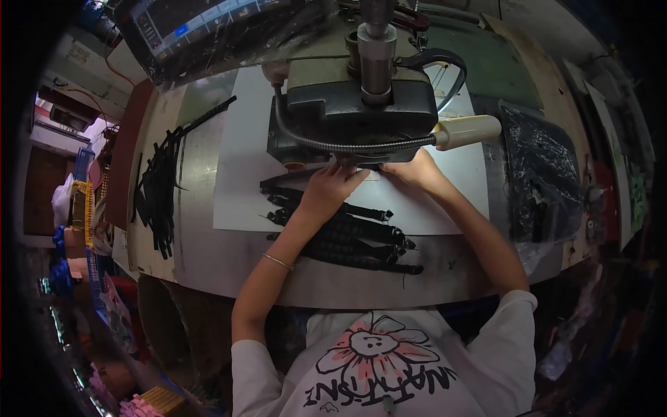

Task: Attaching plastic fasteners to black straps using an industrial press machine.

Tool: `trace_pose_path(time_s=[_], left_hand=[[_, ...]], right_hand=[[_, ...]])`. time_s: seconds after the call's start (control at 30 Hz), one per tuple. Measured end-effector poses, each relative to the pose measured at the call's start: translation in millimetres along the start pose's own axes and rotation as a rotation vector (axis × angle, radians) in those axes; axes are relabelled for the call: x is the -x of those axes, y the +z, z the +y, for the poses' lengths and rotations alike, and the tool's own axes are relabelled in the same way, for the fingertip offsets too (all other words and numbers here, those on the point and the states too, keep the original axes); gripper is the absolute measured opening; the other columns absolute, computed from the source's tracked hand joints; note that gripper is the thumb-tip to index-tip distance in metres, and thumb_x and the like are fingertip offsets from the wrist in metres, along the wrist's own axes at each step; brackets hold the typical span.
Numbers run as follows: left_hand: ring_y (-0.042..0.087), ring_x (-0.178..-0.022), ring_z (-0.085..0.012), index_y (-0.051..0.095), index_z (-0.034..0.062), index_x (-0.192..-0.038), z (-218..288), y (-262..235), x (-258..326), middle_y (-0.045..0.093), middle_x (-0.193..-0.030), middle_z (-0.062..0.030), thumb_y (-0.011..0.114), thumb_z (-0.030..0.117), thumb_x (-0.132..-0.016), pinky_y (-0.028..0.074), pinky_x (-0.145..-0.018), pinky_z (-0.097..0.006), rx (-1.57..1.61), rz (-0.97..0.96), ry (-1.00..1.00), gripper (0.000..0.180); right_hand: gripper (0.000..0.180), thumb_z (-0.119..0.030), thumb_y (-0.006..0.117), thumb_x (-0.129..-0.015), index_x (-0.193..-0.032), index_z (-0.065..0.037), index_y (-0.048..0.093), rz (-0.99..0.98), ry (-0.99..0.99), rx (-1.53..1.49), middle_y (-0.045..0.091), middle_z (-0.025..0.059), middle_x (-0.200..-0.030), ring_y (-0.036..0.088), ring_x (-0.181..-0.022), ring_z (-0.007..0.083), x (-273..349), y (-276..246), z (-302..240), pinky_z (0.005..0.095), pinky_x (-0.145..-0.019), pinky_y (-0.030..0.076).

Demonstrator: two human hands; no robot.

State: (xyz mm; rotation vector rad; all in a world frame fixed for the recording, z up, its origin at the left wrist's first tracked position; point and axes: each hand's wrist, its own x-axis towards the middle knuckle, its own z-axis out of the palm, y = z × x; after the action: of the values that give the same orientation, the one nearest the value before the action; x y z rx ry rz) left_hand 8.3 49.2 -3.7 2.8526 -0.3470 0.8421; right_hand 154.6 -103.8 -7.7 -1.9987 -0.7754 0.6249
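My left hand [331, 185] is under the front of a dark sewing machine head [354, 111], its fingers closed on a black fabric strap [295, 181] that trails out to the left. My right hand [415, 172] comes in from the right. Its fingers are pressed together at the dark right end of that strap, beside the lit patch below the machine. The machine head hides some fingertips and the middle of the strap. Just in front of my hands, several black straps [347, 240] with loose thread ends lie in a pile across the white board and the metal tabletop.
To the left lies a heap of thin black strips [158, 198]. A plastic-wrapped black bundle [545, 174] rests at the right. A cream-coloured lamp [469, 131] on a flexible metal neck crosses the machine front. A plastic-covered screen [201, 31] hangs at the upper left.
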Motion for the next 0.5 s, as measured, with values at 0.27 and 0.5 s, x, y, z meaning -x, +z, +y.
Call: trace_pose_path(time_s=[0.27, 0.5], left_hand=[[0.054, -0.094, -0.024, 0.059, 0.0157, -0.11, -0.8, 1.5, -3.3, 0.054, -0.092, -0.0056, 0.055, 0.008, -0.076, 0.045, -0.078, -0.035, -0.04, -0.191, -0.033, 0.036], [0.053, -0.097, -0.0242, 0.057, 0.0135, -0.113, -4.9, 1.2, -4.2, 0.055, -0.103, -0.0062, 0.053, 0.01, -0.078, 0.043, -0.081, -0.034, -0.086, -0.217, 0.071, 0.036]], right_hand=[[0.029, -0.025, 0.068, -0.067, -0.084, -0.003, 0.06, -0.023, 0.074, 0.154, 0.063, 0.012, -0.077, 0.061, -0.077, 0.0287, 3.2, -8.8, -20.9, 0.0366, -0.069, 0.047], [0.026, -0.027, 0.064, -0.067, -0.074, -0.002, 0.062, 0.089, 0.057, 0.324, 0.063, 0.0179, -0.072, 0.06, -0.076, 0.0317, 15.5, -5.0, -24.4, 0.0395, -0.069, 0.045]])
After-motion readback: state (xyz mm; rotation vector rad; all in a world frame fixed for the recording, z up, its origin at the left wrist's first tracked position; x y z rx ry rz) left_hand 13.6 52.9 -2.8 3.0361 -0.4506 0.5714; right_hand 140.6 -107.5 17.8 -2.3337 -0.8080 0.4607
